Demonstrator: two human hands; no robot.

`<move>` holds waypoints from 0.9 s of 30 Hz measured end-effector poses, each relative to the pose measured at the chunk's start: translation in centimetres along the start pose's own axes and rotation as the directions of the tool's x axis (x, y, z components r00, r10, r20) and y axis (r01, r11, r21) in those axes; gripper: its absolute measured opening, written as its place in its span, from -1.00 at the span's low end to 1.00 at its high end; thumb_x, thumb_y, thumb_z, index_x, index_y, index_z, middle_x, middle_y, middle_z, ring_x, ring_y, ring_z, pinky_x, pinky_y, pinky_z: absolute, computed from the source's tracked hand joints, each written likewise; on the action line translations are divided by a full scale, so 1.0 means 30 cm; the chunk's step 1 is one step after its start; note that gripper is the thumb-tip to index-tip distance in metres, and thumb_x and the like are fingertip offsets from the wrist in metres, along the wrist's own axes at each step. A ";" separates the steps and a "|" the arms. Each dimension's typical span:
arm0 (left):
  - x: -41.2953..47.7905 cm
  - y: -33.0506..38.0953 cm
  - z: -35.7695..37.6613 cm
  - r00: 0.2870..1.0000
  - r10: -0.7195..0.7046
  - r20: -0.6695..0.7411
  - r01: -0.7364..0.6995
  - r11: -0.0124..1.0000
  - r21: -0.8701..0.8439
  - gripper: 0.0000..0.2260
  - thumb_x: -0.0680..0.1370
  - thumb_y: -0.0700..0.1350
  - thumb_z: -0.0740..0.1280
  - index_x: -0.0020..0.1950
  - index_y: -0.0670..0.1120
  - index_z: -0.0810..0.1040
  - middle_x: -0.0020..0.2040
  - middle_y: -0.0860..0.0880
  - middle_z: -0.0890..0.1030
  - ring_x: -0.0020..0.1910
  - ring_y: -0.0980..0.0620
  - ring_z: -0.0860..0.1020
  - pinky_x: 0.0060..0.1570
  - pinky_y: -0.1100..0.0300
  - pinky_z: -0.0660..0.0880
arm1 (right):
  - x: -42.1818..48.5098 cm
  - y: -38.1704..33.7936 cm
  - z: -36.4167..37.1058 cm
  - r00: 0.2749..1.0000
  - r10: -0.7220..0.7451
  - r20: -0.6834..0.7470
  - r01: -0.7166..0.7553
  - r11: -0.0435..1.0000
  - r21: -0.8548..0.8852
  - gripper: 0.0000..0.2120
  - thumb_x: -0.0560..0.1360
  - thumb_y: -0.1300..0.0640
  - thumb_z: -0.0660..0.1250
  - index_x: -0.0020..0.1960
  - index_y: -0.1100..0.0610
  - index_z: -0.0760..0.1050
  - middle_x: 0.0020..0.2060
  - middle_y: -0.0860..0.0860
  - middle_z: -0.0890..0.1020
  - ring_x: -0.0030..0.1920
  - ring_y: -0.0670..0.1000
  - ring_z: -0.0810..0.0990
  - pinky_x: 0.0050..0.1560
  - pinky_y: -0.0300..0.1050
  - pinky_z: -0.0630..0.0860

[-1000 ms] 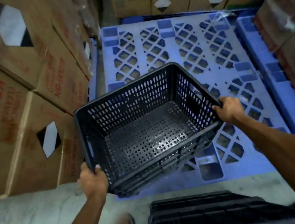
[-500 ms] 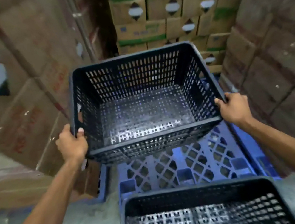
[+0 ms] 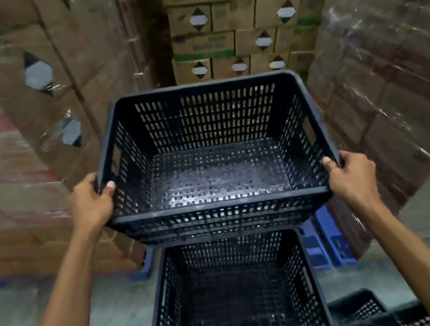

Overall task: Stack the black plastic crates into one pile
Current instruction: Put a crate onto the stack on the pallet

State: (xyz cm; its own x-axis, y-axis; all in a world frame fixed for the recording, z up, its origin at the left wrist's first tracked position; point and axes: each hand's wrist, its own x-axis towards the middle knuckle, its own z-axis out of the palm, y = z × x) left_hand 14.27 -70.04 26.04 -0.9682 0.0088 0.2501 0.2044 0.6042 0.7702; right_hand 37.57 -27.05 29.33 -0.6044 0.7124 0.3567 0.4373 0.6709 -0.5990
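Note:
I hold a black perforated plastic crate (image 3: 213, 145) level in the air at mid-frame. My left hand (image 3: 91, 203) grips its near left corner rim and my right hand (image 3: 350, 172) grips its near right corner rim. Directly below and nearer to me stands a second black crate (image 3: 235, 300), open side up and empty inside. The held crate hangs above that crate's far edge, apart from it. Part of a third black crate (image 3: 360, 309) shows at the bottom right.
Tall stacks of shrink-wrapped cardboard cartons (image 3: 26, 110) close in on the left, right and back. A blue plastic pallet (image 3: 327, 237) peeks out low on the right behind the crates. Grey concrete floor (image 3: 113, 310) lies on the left.
I lifted the crate off the blue pallet, levelled it and brought it over the crate on the floor. The view tilted up and the lower crate came fully into sight.

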 end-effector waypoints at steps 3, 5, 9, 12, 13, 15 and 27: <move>-0.177 -0.031 -0.012 0.999 -0.004 0.032 0.003 0.999 0.035 -0.79 0.57 -0.15 0.32 0.16 -0.21 0.53 0.02 -0.22 0.65 -0.02 -0.19 0.61 -0.02 -0.10 0.53 | -0.121 0.064 -0.050 0.999 0.008 0.031 -0.007 1.000 -0.006 -0.56 0.52 0.09 0.34 -0.46 0.13 0.27 -0.58 -0.04 0.35 -0.25 0.33 0.56 -0.26 -0.06 0.23; -0.291 -0.066 -0.021 0.998 -0.027 0.052 0.022 0.996 0.089 -0.72 0.57 -0.14 0.34 0.23 -0.25 0.52 0.05 -0.28 0.64 0.02 -0.26 0.61 0.00 -0.11 0.52 | -0.219 0.125 -0.063 0.997 0.042 0.067 -0.041 0.999 -0.026 -0.62 0.53 0.08 0.34 -0.40 0.17 0.36 -0.58 -0.05 0.36 -0.24 0.31 0.57 -0.26 -0.05 0.25; -0.476 -0.146 -0.041 0.997 -0.031 0.076 0.018 0.986 0.167 -0.77 0.54 -0.12 0.36 0.15 -0.20 0.56 -0.07 -0.24 0.68 -0.09 -0.25 0.64 -0.12 -0.07 0.52 | -0.414 0.231 -0.062 0.986 0.109 0.129 -0.106 0.994 -0.032 -0.63 0.55 0.05 0.32 -0.36 0.24 0.44 -0.59 0.03 0.46 -0.36 0.22 0.56 -0.26 0.00 0.36; -0.563 -0.193 -0.046 0.992 -0.089 0.084 0.072 0.980 0.186 -0.77 0.54 -0.12 0.37 0.17 -0.16 0.58 -0.10 -0.19 0.69 -0.10 -0.23 0.64 -0.15 -0.02 0.50 | -0.518 0.278 -0.058 0.987 0.112 0.117 -0.105 0.992 -0.072 -0.63 0.53 0.08 0.35 -0.38 0.23 0.40 -0.54 0.14 0.49 -0.36 0.24 0.52 -0.30 -0.03 0.32; -0.584 -0.205 -0.048 0.991 -0.098 0.094 0.079 0.979 0.190 -0.76 0.54 -0.12 0.36 0.18 -0.16 0.58 -0.11 -0.18 0.69 -0.09 -0.24 0.64 -0.17 0.00 0.48 | -0.543 0.290 -0.057 0.987 0.112 0.119 -0.103 0.991 -0.083 -0.64 0.52 0.08 0.35 -0.37 0.23 0.42 -0.53 0.16 0.49 -0.38 0.23 0.51 -0.33 -0.04 0.30; -0.623 -0.224 -0.054 0.989 -0.101 0.108 0.078 0.976 0.202 -0.76 0.54 -0.13 0.36 0.19 -0.15 0.58 -0.11 -0.17 0.69 -0.06 -0.25 0.64 -0.12 -0.02 0.48 | -0.585 0.306 -0.057 0.983 0.120 0.137 -0.108 0.990 -0.090 -0.64 0.53 0.10 0.35 -0.37 0.25 0.43 -0.57 0.09 0.44 -0.44 0.17 0.43 -0.39 -0.05 0.25; -0.687 -0.253 -0.029 0.984 -0.132 0.122 0.106 0.974 0.198 -0.76 0.54 -0.10 0.37 0.18 -0.14 0.59 -0.14 -0.12 0.68 -0.15 -0.17 0.63 -0.14 0.02 0.51 | -0.663 0.358 -0.066 0.964 0.202 0.175 -0.187 0.977 -0.098 -0.72 0.53 0.12 0.35 -0.29 0.26 0.54 -0.57 0.04 0.42 -0.25 0.30 0.58 -0.29 -0.03 0.28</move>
State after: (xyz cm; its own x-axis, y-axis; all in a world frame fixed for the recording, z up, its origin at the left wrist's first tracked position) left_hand 32.80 -75.50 15.55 -0.9970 0.0263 0.0731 0.0681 0.7477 0.6606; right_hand 55.60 -33.62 17.21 -0.6105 0.7860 0.0973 0.6057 0.5425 -0.5820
